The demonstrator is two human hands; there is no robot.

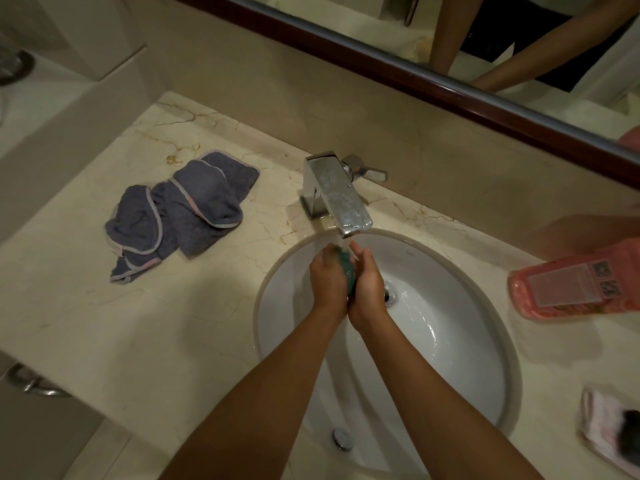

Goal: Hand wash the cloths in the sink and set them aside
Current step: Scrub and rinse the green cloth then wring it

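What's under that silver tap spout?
Both hands, left hand and right hand, squeeze a small green cloth over the white oval sink. Most of the cloth is hidden.

Your single head-worn wide-angle camera looks steeply down and forward from close above the white oval ceramic sink, taking in the cream marble counter around it.
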